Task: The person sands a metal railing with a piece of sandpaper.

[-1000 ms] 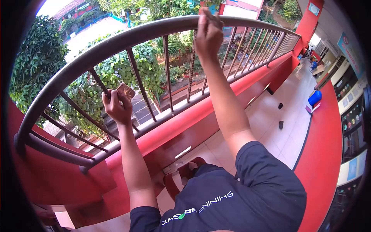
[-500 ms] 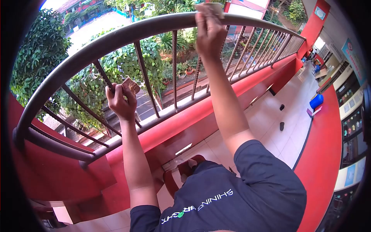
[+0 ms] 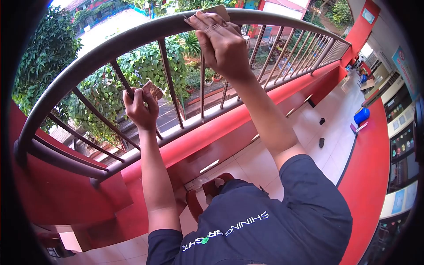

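My right hand (image 3: pixel 226 48) is on the dark metal top rail (image 3: pixel 145 33), fingers bent over a flat brown piece of sandpaper (image 3: pixel 219 12) pressed against the rail. Part of that sheet is hidden beneath the fingers. Lower and to the left, my left hand (image 3: pixel 142 110) is closed at one of the upright bars (image 3: pixel 121 78). A smaller folded brown piece of sandpaper (image 3: pixel 154 91) sticks out from its fingers. Whether those fingers also wrap the bar is hard to see.
The railing stands on a red ledge (image 3: pixel 203 140), with leafy plants (image 3: pixel 145 70) beyond it. A tiled walkway (image 3: pixel 304 132) runs off to the right, holding dark slippers (image 3: pixel 321 142) and a blue bucket (image 3: pixel 361 115). A red chair (image 3: pixel 194 205) is under me.
My right hand has slid left along the top rail with its sandpaper, its back turned more to view. The left hand stays at about the same bar.
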`<action>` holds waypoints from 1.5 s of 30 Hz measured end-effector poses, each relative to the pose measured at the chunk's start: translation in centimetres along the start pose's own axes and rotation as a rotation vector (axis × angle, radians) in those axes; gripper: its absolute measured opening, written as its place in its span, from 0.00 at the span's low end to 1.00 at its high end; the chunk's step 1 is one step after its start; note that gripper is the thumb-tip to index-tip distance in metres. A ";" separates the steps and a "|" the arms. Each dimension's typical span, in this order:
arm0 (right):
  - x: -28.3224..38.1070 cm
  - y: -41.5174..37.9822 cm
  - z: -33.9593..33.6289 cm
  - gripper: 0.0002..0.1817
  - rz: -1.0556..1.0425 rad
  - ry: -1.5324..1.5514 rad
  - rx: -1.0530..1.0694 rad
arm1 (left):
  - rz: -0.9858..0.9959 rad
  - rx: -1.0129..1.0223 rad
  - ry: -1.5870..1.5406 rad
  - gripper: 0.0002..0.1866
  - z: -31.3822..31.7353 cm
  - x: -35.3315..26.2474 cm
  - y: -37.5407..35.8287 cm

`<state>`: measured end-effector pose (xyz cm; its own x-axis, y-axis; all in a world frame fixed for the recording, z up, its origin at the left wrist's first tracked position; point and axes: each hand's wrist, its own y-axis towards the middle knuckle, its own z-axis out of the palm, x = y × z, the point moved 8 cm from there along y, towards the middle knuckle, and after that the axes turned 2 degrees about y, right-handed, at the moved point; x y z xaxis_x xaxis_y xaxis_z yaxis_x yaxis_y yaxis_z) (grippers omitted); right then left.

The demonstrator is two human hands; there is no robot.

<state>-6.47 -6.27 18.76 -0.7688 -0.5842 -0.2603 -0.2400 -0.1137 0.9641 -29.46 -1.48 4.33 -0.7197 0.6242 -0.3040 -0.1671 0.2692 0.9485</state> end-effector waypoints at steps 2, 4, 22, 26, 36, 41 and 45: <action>-5.2 -0.5 -1.5 0.16 0.299 -0.256 0.080 | 0.069 -0.046 -0.016 0.04 -0.6 -0.9 0.4; -8.5 0.7 -2.7 0.19 0.509 -0.302 0.106 | 0.021 -0.033 -0.031 0.04 -0.5 -0.6 0.3; 4.7 2.2 4.6 0.18 0.058 0.069 0.024 | 0.031 0.021 -0.136 0.05 -0.3 0.0 0.3; -7.5 -1.6 -2.8 0.17 0.648 -0.151 -0.246 | 0.024 0.003 -0.128 0.04 -0.6 -0.2 0.3; -4.5 -0.2 -0.8 0.21 0.249 -0.189 -0.079 | 0.010 0.035 -0.083 0.04 -2.7 -1.5 0.9; -7.8 -1.6 -2.5 0.20 0.472 -0.254 -0.193 | 0.372 -0.275 0.126 0.10 -9.5 -6.9 13.3; 1.6 0.7 2.0 0.20 0.076 -0.137 0.047 | -0.138 0.407 0.516 0.21 -5.0 -4.0 21.3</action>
<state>-9.05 -5.62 18.94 -0.8586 -0.4745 -0.1941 -0.2030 -0.0332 0.9786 -33.47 -1.96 26.17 -0.9567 0.1613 -0.2422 -0.0858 0.6391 0.7643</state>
